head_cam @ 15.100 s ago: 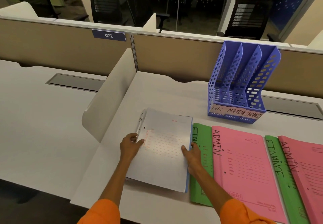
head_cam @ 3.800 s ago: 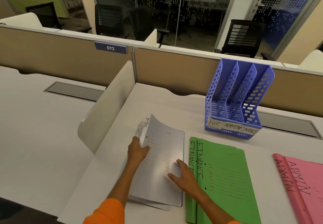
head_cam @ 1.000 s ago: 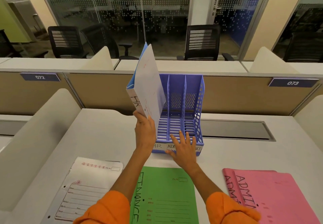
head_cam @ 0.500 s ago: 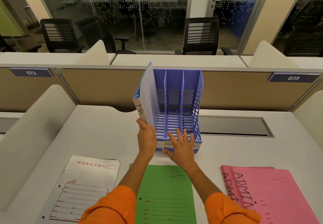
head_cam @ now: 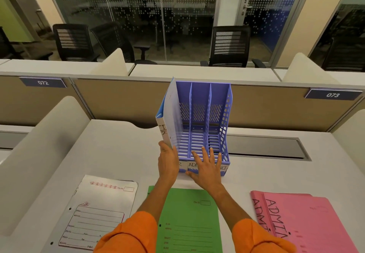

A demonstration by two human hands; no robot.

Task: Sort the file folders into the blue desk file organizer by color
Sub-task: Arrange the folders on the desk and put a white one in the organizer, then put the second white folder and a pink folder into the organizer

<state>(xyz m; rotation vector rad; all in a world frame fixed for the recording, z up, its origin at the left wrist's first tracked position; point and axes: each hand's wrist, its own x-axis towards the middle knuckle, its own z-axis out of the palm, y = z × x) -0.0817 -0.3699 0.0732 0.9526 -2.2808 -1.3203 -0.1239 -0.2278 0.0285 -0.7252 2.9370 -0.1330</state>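
Note:
The blue desk file organizer [head_cam: 219, 102] stands at the middle of the desk, with three slots labelled at the front. My left hand [head_cam: 167, 159] grips the lower edge of a white folder [head_cam: 171, 118] marked HR, which stands upright in the leftmost slot. My right hand [head_cam: 207, 166] lies flat, fingers spread, on the organizer's front lip. A second white folder [head_cam: 98, 211] lies flat at the near left. Green folders [head_cam: 189, 219] lie in front of me, pink ADMIN folders [head_cam: 304, 221] at the near right.
A curved white divider [head_cam: 39, 144] rises at the left of the desk, and a tan partition [head_cam: 118, 100] runs behind the organizer. A grey cable tray cover [head_cam: 264, 148] sits to the organizer's right. Office chairs stand beyond the partition.
My left hand has lowered the HR folder from above the organizer down into its leftmost slot. My right hand has stayed pressed on the organizer's front.

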